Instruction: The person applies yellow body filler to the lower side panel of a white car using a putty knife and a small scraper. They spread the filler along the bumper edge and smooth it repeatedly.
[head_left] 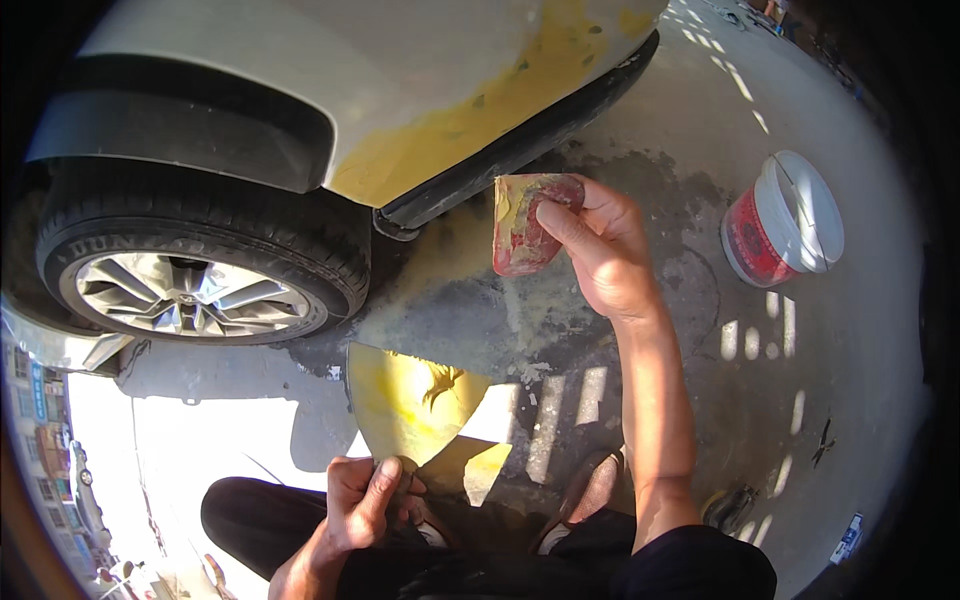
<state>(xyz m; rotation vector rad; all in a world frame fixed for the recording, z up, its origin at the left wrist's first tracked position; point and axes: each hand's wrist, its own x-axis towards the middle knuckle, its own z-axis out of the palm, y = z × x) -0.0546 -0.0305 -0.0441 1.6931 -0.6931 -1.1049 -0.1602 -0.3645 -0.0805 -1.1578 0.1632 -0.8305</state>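
Observation:
My right hand (pixel 610 255) is closed on a red putty spreader (pixel 515 235), the thumb pressed flat against its face. Yellowish filler coats part of the spreader, mostly along its left edge. Low in front of my body, my left hand (pixel 365 495) grips the lower corner of a mixing board (pixel 395 400). Yellow filler is smeared over this board, with a thicker lump near its right side. Ahead is the car's white side panel (pixel 300 50); a broad band of yellow filler (pixel 450 130) runs along its lower part. The spreader is apart from the panel.
A car wheel (pixel 190 295) stands at the left under a dark arch trim (pixel 190 130). A black sill trim (pixel 530 130) edges the panel's bottom. To the right are a white and red bucket (pixel 752 235) and a small dark tool (pixel 823 443) on the stained concrete floor (pixel 660 180).

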